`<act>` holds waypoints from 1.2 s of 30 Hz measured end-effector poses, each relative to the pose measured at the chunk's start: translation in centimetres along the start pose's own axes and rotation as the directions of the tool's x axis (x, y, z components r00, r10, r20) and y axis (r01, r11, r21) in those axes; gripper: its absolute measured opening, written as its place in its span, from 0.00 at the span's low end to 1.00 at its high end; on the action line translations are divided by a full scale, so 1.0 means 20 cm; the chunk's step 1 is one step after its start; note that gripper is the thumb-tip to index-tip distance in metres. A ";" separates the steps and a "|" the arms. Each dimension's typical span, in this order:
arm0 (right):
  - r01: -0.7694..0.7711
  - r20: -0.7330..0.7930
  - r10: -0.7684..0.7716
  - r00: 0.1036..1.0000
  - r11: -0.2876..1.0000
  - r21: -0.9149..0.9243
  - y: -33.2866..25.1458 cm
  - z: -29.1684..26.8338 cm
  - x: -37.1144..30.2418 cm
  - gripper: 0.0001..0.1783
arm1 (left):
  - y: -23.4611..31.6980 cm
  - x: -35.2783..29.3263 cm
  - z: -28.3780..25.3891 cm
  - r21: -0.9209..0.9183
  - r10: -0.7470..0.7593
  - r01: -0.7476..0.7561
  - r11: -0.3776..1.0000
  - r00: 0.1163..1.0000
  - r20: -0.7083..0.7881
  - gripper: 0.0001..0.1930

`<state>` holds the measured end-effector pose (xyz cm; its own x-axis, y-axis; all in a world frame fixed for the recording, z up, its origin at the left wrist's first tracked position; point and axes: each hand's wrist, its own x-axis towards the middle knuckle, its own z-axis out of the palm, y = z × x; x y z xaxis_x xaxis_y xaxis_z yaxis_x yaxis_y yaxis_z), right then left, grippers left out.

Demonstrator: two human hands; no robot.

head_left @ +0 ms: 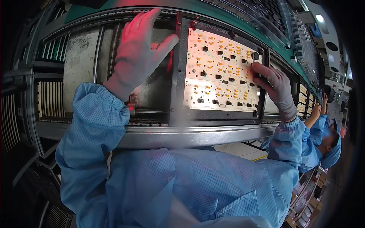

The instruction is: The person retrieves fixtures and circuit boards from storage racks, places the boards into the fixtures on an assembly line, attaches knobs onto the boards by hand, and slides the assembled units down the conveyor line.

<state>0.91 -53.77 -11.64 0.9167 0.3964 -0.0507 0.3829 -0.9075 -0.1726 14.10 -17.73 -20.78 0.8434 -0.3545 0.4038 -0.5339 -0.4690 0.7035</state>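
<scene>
A pale circuit board panel (224,84) lies in a black frame (178,89) on the conveyor line. Rows of small orange parts and black square components (203,74) stand on it. My left hand (134,53), in a light glove, is open to the left of the frame, fingers stretched toward the far rail and thumb near the frame's left bar. Red light falls across its fingers. At the panel's right edge my gloved right hand (275,83) has its fingertips pinched together; whatever is between them is hidden. Just beyond those fingertips sits a round black part (255,56).
A steel rail (197,137) runs along the near side. Beyond the line, clear trays (262,22) of dark parts stand on a green surface. A metal rod (99,53) and a threaded shaft (114,51) cross the conveyor bed. At right, another person (319,142) in blue works alongside.
</scene>
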 end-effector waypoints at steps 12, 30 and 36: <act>0.151 0.058 -0.141 0.988 0.960 -0.238 0.02 0.00 0.00 0.28 | 0.04 0.01 -0.03 0.000 0.045 -0.045 0.999 0.998 -0.046 0.31; 0.472 0.059 -0.479 0.876 0.876 0.098 -0.76 0.19 0.38 0.35 | 0.19 -0.75 -0.77 0.206 0.219 -0.206 0.957 0.975 -0.042 0.20; 0.289 0.001 -0.291 0.957 0.951 0.107 -0.50 0.10 0.24 0.24 | 0.30 -1.54 -1.52 0.417 -0.024 0.630 0.655 0.569 -0.822 0.18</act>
<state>1.20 -42.53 -12.07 0.7657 0.6431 0.0011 0.6169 -0.7340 -0.2840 -13.32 14.93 -11.19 0.5426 0.4742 0.6933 0.1569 -0.8681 0.4710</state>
